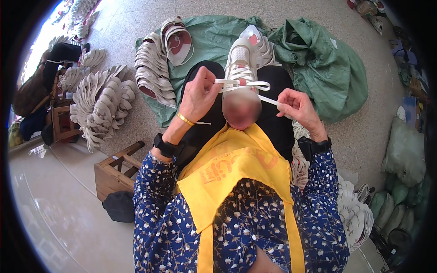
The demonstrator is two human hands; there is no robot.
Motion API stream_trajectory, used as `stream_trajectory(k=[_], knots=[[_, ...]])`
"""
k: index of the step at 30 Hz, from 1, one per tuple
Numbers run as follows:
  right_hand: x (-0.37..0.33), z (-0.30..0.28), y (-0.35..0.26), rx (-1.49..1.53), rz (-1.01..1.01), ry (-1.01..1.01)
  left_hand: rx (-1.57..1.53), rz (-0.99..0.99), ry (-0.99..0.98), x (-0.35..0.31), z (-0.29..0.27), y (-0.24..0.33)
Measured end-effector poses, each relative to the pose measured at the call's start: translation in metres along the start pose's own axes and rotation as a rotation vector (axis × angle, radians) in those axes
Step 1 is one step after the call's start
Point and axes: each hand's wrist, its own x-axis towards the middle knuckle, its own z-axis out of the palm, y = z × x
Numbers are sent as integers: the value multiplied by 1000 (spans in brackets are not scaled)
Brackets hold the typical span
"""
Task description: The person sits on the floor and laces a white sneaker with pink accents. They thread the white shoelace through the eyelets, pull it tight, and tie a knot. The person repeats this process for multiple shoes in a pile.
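Note:
A white shoe upper (240,59) with red patches rests on my lap, toe pointing away. A flat white lace (248,84) runs through its eyelets. My left hand (200,93) pinches one end of the lace at the left of the upper. My right hand (298,108) grips the other end, drawn out toward the lower right. Part of the lace and the upper's near end are hidden behind a blurred patch.
A green sack (325,63) lies open on the floor ahead, with stacked white uppers (154,68) on it. More piles of uppers (102,102) fan out at left and beside my right hip (355,214). A small wooden stool (116,170) stands at my left.

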Motion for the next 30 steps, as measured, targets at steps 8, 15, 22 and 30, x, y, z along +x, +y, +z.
stream_trajectory(k=[8,15,22,30], knots=[[-10,25,-3,-429,-174,303,40,92,-114,-22,-19,25],[-15,26,-26,-698,-522,507,338,362,-55,-26,-23,32],[-40,-2,-9,-785,-460,588,469,361,-90,-37,-48,25],[-65,-27,24,-815,-282,641,460,254,-79,-58,-67,6]])
